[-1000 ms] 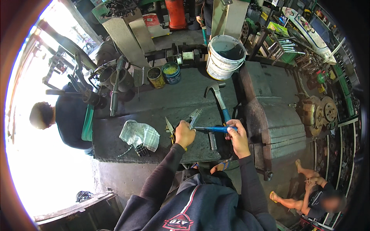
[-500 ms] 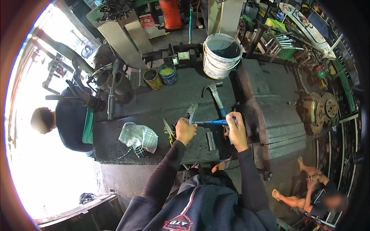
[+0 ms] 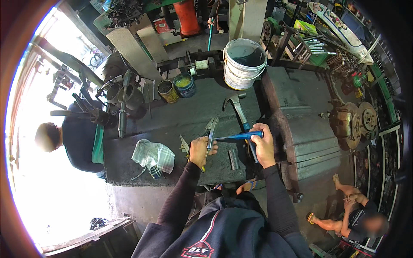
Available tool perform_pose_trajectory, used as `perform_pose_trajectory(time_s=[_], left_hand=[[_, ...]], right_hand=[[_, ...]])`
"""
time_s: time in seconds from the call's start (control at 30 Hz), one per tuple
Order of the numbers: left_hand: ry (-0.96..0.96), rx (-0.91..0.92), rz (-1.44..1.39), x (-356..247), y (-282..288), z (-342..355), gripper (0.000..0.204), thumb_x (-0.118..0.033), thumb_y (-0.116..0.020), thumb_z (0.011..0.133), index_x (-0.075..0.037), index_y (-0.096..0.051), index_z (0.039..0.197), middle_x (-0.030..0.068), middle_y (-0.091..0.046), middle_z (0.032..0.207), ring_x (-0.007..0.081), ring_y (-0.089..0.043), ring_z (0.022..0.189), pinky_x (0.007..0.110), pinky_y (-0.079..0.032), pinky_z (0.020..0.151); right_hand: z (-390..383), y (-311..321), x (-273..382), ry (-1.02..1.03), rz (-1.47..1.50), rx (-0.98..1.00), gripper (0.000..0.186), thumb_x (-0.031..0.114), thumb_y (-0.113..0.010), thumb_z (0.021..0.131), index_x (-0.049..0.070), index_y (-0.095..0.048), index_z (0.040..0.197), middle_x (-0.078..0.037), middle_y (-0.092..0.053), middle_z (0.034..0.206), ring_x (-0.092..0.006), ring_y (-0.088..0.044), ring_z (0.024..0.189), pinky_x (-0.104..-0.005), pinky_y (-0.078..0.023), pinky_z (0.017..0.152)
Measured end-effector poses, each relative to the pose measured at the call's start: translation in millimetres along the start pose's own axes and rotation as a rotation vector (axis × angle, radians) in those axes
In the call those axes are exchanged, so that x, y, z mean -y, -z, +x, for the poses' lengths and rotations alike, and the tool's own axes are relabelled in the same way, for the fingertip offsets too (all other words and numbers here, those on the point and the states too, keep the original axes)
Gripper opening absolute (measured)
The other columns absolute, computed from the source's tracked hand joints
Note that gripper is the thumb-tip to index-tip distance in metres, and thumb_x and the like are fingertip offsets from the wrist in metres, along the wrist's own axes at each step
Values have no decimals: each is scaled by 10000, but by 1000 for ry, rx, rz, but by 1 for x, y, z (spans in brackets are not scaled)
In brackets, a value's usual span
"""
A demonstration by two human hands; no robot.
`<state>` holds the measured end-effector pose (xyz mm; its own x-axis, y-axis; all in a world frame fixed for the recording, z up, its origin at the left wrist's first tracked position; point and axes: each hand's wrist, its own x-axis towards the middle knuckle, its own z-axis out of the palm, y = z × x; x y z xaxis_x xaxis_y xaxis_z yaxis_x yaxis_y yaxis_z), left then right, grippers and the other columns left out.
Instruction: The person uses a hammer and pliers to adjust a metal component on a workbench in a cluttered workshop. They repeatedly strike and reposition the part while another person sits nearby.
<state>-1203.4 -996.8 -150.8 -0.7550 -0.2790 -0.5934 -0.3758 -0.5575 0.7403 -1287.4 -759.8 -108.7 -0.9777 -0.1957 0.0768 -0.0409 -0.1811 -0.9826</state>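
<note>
Blue-handled screwdriver (image 3: 241, 136) and silver pliers (image 3: 211, 136) in hand over the bench (image 3: 172, 118)

Left hand (image 3: 199, 151): fingers closed around the pliers. Right hand (image 3: 264, 145): fingers wrapped on the screwdriver handle; shaft points left to the pliers, tip contact cannot be told. Writing: 1 lettered red-and-white crest (image 3: 197, 249) on the dark shirt (image 3: 241, 228). Counts, bench: 1 hammer (image 3: 241, 115), just beside the right hand; 1 metal cylinder (image 3: 233, 159); 1 checked cloth (image 3: 153, 155), at left; 2 open tins (image 3: 170, 95) and 1 white bucket (image 3: 241, 77), far side.
</note>
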Motion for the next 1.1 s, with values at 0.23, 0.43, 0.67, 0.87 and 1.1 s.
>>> perform_pose_trajectory(time_s=[0.23, 0.43, 0.67, 0.87, 1.1], left_hand=[[-12, 18, 3, 6, 9, 8, 314, -196, -475, 1095, 78, -568, 1216, 189, -714, 1050, 253, -734, 824, 368, -635, 704], [-6, 36, 23, 0, 2, 3, 286, -202, -443, 1120, 48, -535, 1225, 195, -701, 1082, 270, -726, 893, 411, -628, 801], [5, 131, -52, 2, 11, 5, 295, -112, -417, 1109, 102, -504, 1291, 218, -695, 1112, 275, -736, 920, 420, -642, 842], [40, 105, -18, 1, 12, 3, 286, -36, -434, 1084, 129, -492, 1311, 221, -695, 1137, 287, -737, 951, 427, -643, 885], [-58, 32, 50, 9, 7, 1, 295, -30, -479, 1072, 152, -528, 1298, 208, -708, 1090, 275, -741, 914, 405, -662, 805]], right_hand=[[5, -2, 24, -238, -254, -19, 193, 140, -648, 998, 33, -624, 1157, -20, -567, 900, -110, -584, 801, -255, -484, 721], [5, 0, 14, -221, -21, 21, 202, 92, -655, 975, 48, -651, 1172, -16, -572, 933, -77, -568, 703, -238, -481, 597], [10, 14, 0, -81, -94, 106, 210, 177, -681, 997, 36, -627, 1143, -17, -613, 973, -87, -577, 654, -243, -481, 597], [9, 2, 24, -280, -287, 0, 162, 88, -702, 953, 46, -650, 1101, 15, -593, 858, -85, -567, 670, -252, -470, 625], [8, 7, 0, -63, -69, 57, 137, 148, -695, 983, 53, -661, 1076, 6, -599, 845, -59, -553, 631, -232, -449, 551]])
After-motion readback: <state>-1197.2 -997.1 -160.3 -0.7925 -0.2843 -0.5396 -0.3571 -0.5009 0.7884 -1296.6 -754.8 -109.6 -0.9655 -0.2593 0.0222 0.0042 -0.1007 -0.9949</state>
